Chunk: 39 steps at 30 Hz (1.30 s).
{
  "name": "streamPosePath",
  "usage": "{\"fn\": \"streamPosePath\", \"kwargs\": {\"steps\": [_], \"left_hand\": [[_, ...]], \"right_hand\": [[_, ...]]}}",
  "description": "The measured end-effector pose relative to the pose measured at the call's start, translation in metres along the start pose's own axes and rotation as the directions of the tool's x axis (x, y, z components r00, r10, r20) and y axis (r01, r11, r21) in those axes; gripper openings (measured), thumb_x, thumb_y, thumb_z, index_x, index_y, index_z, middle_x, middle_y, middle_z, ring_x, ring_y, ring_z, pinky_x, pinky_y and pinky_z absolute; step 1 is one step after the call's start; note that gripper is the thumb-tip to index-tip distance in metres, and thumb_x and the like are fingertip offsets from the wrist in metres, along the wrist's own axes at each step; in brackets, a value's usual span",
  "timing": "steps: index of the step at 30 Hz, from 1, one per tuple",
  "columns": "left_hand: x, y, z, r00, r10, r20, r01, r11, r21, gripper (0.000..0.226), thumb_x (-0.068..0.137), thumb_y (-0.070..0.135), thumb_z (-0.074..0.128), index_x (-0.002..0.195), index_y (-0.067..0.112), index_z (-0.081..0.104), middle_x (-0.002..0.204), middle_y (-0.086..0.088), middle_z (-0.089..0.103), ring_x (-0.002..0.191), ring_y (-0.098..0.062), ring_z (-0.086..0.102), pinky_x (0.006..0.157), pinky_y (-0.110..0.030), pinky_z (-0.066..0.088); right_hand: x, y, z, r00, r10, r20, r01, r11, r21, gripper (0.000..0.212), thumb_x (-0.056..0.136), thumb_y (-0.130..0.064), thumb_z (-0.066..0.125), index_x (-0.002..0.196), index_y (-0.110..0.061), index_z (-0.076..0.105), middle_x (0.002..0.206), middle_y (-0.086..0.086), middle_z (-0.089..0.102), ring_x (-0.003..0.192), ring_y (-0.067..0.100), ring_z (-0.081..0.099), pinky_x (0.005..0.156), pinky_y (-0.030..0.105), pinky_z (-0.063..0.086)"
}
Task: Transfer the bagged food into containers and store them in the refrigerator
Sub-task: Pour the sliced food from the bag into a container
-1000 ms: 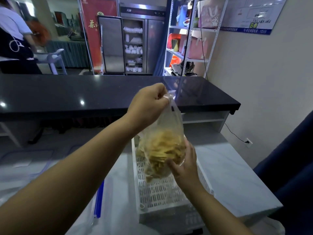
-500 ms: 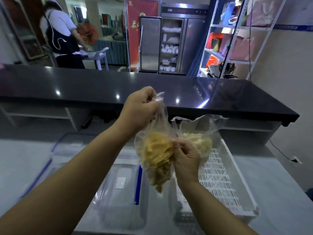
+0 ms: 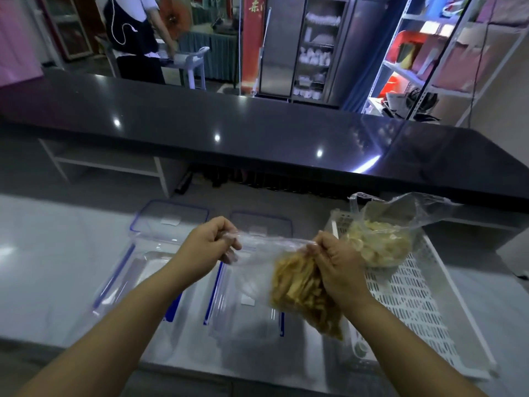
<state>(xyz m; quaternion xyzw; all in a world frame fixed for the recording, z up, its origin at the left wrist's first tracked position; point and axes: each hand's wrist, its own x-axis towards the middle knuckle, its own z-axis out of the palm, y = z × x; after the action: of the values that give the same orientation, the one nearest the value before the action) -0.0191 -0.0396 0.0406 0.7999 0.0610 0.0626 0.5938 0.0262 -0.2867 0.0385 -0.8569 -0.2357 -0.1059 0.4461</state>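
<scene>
Right now left hand pinches the mouth end of a clear bag, fingers curled tight on the plastic. Meanwhile right hand grips the same bag at the other end, fingers curled round it just by the food. Bag is pulled out sideways betw. the two hands, held up off the bench. Yellow-brown strips are bunched in its lower right part, hanging below the right hand. It hangs above the right-hand clear container & the left edge of the white slotted tray; can't tell if its bottom tip touches the tray. A second bag, paler yellow pieces, top loose & open, sits in the far end of that tray, just behind the right hand. Beside the first box sits the left-hand container, both open, w/ blue clips; two lids lie just behind them. Beyond: dark glossy counter, steel fridge, shelf rack, a person standing back left.
</scene>
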Motion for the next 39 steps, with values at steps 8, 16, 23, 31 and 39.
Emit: {"fn": "streamPosePath", "kwargs": {"steps": [8,16,23,31,39], "left_hand": [[-0.004,-0.03,-0.018,0.987,-0.103,0.119,0.091,0.991,0.101,0.023,0.08,0.012,0.064,0.094,0.03,0.061,0.094,0.009,0.068,0.088,-0.005,0.063,0.072,-0.02,0.05],[-0.007,0.004,0.014,0.956,0.158,0.246,-0.243,0.895,0.373,0.061,0.077,0.047,0.067,0.132,0.033,0.045,0.129,0.02,0.048,0.119,0.005,0.04,0.096,-0.015,0.032],[-0.005,-0.016,0.049,0.996,0.082,0.027,-0.085,0.974,0.208,0.024,0.087,0.036,0.059,0.069,0.021,0.054,0.065,0.008,0.059,0.067,-0.011,0.055,0.067,-0.035,0.046],[-0.009,-0.031,0.057,0.998,0.051,-0.042,-0.05,0.998,0.045,0.021,0.09,0.021,0.054,0.07,0.019,0.048,0.057,0.009,0.046,0.056,-0.008,0.04,0.055,-0.029,0.037],[-0.01,-0.035,0.055,1.0,0.008,-0.004,-0.008,1.0,-0.006,0.02,0.09,0.018,0.054,0.072,0.012,0.05,0.063,0.002,0.048,0.06,-0.01,0.041,0.058,-0.025,0.038]], "right_hand": [[0.003,-0.009,0.022,0.993,-0.041,0.109,0.052,0.993,-0.103,0.023,0.094,-0.015,0.053,0.071,-0.018,0.047,0.067,-0.009,0.046,0.07,0.009,0.051,0.076,0.015,0.042],[0.013,-0.026,0.033,0.966,-0.155,0.208,0.213,0.932,-0.295,0.02,0.088,-0.015,0.059,0.069,-0.01,0.057,0.064,0.001,0.056,0.069,0.024,0.058,0.101,0.033,0.041],[0.012,-0.032,0.038,0.973,-0.119,0.2,0.189,0.906,-0.379,0.018,0.087,-0.025,0.061,0.075,-0.014,0.066,0.073,-0.002,0.063,0.07,0.018,0.055,0.066,0.027,0.036],[0.002,-0.013,0.025,0.966,0.26,-0.002,-0.257,0.953,-0.159,0.013,0.089,-0.027,0.058,0.097,-0.024,0.068,0.093,-0.013,0.063,0.091,0.006,0.057,0.08,0.025,0.048],[-0.016,0.007,0.015,0.382,0.779,0.496,-0.897,0.183,0.403,0.064,0.069,-0.062,0.065,0.105,-0.009,0.07,0.104,0.018,0.071,0.093,0.037,0.069,0.078,0.049,0.056]]}}
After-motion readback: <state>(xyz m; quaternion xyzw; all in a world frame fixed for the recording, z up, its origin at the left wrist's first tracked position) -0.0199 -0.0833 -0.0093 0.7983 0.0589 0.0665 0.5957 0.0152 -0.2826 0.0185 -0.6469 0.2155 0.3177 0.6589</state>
